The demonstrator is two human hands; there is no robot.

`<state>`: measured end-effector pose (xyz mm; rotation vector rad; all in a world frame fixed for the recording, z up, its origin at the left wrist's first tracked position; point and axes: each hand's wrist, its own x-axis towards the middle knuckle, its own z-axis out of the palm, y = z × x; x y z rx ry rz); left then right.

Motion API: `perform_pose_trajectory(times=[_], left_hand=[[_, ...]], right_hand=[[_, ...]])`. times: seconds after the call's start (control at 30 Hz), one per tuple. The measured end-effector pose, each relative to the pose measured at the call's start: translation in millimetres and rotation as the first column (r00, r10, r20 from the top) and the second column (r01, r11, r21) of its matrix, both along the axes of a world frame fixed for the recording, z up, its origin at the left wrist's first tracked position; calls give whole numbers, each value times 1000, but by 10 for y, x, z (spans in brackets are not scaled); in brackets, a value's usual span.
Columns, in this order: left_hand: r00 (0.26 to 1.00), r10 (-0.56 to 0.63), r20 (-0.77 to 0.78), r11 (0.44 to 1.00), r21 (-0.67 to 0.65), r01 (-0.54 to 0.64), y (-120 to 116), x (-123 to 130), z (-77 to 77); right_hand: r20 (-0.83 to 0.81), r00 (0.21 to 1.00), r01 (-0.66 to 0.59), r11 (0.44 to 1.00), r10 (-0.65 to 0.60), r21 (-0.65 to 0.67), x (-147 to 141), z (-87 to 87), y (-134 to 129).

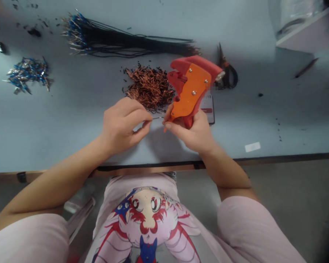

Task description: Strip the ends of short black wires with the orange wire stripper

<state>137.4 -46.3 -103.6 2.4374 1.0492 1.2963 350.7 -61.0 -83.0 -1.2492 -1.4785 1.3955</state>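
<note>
My left hand (pixel 126 124) pinches a thin dark wire (pixel 157 118) between thumb and forefinger, its short end pointing right. My right hand (pixel 193 131) is wrapped round an orange and red wire stripper (pixel 193 87), whose jaws point up and to the left. The right thumb and fingertip come close to the wire's end; whether they touch it I cannot tell. Just beyond both hands lies a pile of copper strands and black insulation bits (pixel 150 87). Partly covered by the stripper and right hand is a phone (pixel 210 109).
A long bundle of black wires (pixel 131 42) with blue terminals at its left end lies across the back. Loose blue terminals (pixel 29 74) are heaped at the left. Black-handled scissors (pixel 230 75), a white label (pixel 252 147) and a pen-like object (pixel 306 68) lie to the right.
</note>
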Motion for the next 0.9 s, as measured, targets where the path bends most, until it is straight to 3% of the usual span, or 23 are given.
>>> perform_pose_trajectory(times=[0.27,0.43,0.53,0.67,0.77,0.9], left_hand=[[986,-127,-108,992,-38,124,-27,37,-1],[990,-115,-87,987,-122,104,-5,68,-73],[991,-134,-27,987,-90,131,37,28,-80],[993,31,115,999,4,-32,181,-157,-6],[950,224,218,969,-156,-193,273,-258,9],[926,280,255,927,-322,-192,293,-222,-78]], right_hand=[[16,1000,-27,1000,27,-5,-22,-68,-43],[66,998,8,1000,-6,-20,-57,-107,-44],[156,987,42,999,-46,27,-40,-117,14],[183,969,152,984,-168,98,122,-117,186],[182,966,161,979,-182,125,238,-113,287],[243,961,106,987,-132,118,250,-81,289]])
